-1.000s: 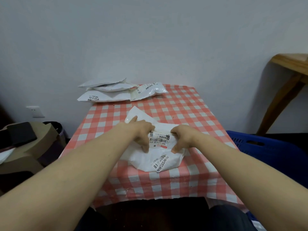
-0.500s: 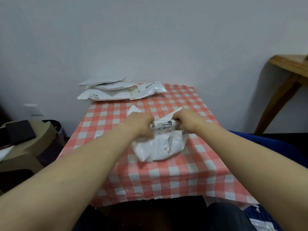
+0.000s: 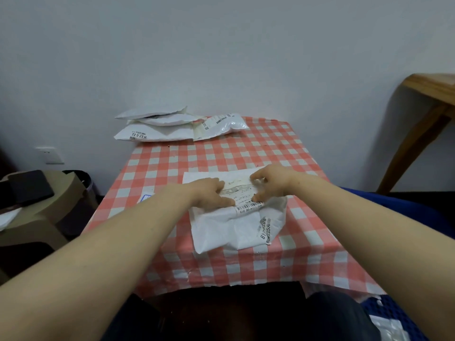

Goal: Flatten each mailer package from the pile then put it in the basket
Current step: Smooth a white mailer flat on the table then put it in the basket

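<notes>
Near the table's (image 3: 270, 148) front edge, the white mailer (image 3: 229, 232) is being flattened. The left hand (image 3: 211, 195) presses with straight fingers; the right hand's (image 3: 270, 183) bent fingertips touch it, pinching or pressing unclear. Next: smooth the puffy near half, then the blue basket (image 3: 413, 212).

Beyond my left hand (image 3: 211, 195) and right hand (image 3: 270, 183) I see a plain pale grey wall (image 3: 221, 57). Beneath them is a table in red-and-white checked cloth (image 3: 283, 148). Far left of them are a white wall socket (image 3: 49, 155) and a beige plastic stool (image 3: 37, 217). Far right stands a light wooden table (image 3: 430, 94).
</notes>
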### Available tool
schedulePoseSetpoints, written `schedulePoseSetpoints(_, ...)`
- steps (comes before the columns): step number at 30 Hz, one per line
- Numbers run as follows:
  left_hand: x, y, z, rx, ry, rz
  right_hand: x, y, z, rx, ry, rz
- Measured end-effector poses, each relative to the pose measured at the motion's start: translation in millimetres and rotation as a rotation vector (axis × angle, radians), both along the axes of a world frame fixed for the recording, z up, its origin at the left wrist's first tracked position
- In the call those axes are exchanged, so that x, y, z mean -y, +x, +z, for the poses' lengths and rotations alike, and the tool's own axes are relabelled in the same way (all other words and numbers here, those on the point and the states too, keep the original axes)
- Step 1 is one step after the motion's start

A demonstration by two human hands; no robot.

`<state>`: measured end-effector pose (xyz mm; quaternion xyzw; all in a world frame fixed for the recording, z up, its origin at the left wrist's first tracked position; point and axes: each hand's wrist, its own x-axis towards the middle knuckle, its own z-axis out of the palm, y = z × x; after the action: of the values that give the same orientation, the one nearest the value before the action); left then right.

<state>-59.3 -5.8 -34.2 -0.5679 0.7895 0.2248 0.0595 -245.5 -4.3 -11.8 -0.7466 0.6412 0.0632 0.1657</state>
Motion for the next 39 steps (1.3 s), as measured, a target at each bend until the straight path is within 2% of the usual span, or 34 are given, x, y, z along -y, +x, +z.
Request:
schedulePoseSetpoints(4, 3.4, 1.1, -4.8, 0.052, -0.023, -0.001, 8.8, 11.7, -5.1, -0.150, -0.027, 0.117)
schedulePoseSetpoints(13, 14.5, -10.7, -10.3, 0.120, -0.208, -0.037, 21.8, 28.1, -11.0, -0.239, -0.019, 0.142)
schedulePoseSetpoints(25, 7.5, -10.5, 18.1, 0.167, -0.510, -0.034, 9.0, 25.7, 10.0, -0.195, -0.357, 0.150)
schedulePoseSetpoints(27, 7.7, -6.4, 22.6, 0.137, -0.439, -0.002, 7.3, 23.6, 11.6, -0.151, -0.309, 0.143)
schedulePoseSetpoints(29, 5.1, -4.5, 22.6, 0.027, -0.278, 0.027, 2.6, 21.0, 11.8, -0.096, -0.157, 0.114)
schedulePoseSetpoints(32, 2.9, -8.8, 17.3, -0.016, -0.127, -0.068, 1.2, 15.5, 4.2, -0.008, 0.008, 0.058)
schedulePoseSetpoints(35, 4.9, -14.9, 11.3, 0.049, -0.094, -0.133, 0.6, 13.5, -9.3, 0.007, 0.046, 0.055)
schedulePoseSetpoints(39, 8.5, -21.7, 4.6, 0.101, -0.121, -0.127, 3.9, 13.9, -21.1, -0.039, 0.000, 0.075)
